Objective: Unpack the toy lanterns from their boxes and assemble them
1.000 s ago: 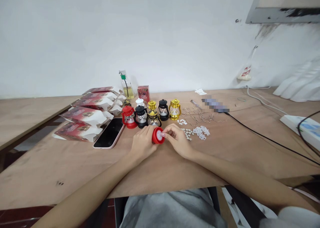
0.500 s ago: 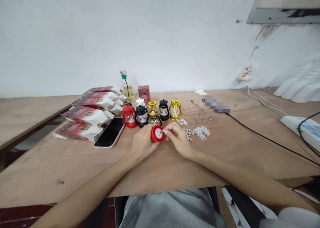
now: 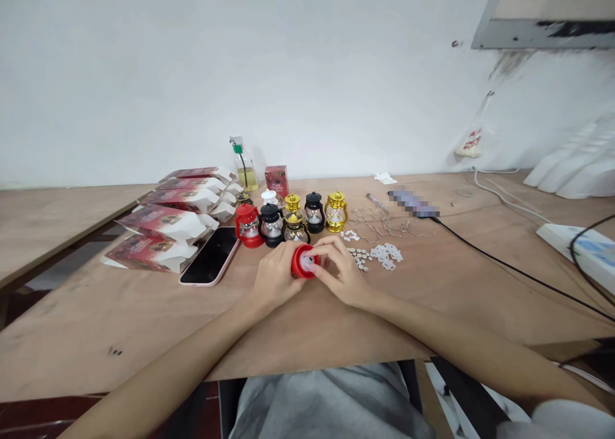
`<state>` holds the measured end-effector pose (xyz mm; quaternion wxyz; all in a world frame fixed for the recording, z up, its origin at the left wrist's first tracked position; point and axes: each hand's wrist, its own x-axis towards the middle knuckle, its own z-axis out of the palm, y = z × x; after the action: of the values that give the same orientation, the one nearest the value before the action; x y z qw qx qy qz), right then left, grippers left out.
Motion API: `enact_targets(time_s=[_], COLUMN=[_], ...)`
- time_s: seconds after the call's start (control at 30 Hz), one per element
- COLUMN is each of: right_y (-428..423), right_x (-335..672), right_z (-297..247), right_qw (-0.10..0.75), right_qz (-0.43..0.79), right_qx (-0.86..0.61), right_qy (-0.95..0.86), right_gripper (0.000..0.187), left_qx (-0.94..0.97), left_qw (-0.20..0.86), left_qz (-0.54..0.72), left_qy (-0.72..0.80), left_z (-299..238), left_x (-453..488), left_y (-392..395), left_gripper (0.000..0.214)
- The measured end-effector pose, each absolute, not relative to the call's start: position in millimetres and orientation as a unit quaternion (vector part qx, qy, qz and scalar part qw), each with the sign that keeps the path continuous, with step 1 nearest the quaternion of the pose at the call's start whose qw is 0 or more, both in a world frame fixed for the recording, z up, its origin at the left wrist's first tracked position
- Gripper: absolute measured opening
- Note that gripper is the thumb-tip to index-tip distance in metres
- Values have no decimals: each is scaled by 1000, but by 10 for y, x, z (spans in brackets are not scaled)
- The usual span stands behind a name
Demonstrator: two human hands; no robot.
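My left hand (image 3: 275, 279) grips a small red toy lantern (image 3: 300, 263) laid on its side, its round base turned toward me. My right hand (image 3: 339, 273) is closed over the base, fingertips pressing on its pale centre. Just behind stand several mini lanterns: a red one (image 3: 248, 225), two black ones (image 3: 271, 224), and gold ones (image 3: 336, 211). To the right of my hands lie small round button cells (image 3: 360, 257) and white tabs (image 3: 387, 253) on the wooden table (image 3: 144, 311).
A phone (image 3: 210, 256) lies face up at left beside a row of red-and-white boxes (image 3: 163, 224). A small oil bottle (image 3: 245, 166) and a red box (image 3: 276, 177) stand at the back. Thin wire pieces (image 3: 379, 221), a black cable (image 3: 509, 267) and a power strip (image 3: 576, 247) are at right.
My right hand's fingers moved from pinching at the rim of the lantern's base to covering it. The lantern stays in my left hand at nearly the same spot.
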<state>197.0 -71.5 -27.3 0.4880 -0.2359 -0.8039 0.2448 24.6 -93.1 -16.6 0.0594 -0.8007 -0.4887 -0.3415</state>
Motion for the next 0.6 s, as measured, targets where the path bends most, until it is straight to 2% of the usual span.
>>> enact_targets(time_s=[0.07, 0.2, 0.27, 0.6], right_y=[-702, -671, -660, -648], right_x=[1987, 2004, 2002, 1992], right_z=[-285, -315, -328, -344], right_qw=[474, 454, 451, 434], right_qz=[224, 184, 162, 77], right_qx=[-222, -200, -204, -218], right_qy=[-822, -848, -854, -871], right_gripper=[22, 50, 56, 48], left_qx=[-805, -812, -812, -853], left_qw=[44, 24, 26, 64], left_qz=[-335, -325, -322, -300], left_qy=[-488, -484, -485, -421], left_z=[-160, -142, -140, -171], left_x=[246, 248, 248, 240], left_y=[-934, -941, -943, -934], left_gripper=[30, 31, 30, 35])
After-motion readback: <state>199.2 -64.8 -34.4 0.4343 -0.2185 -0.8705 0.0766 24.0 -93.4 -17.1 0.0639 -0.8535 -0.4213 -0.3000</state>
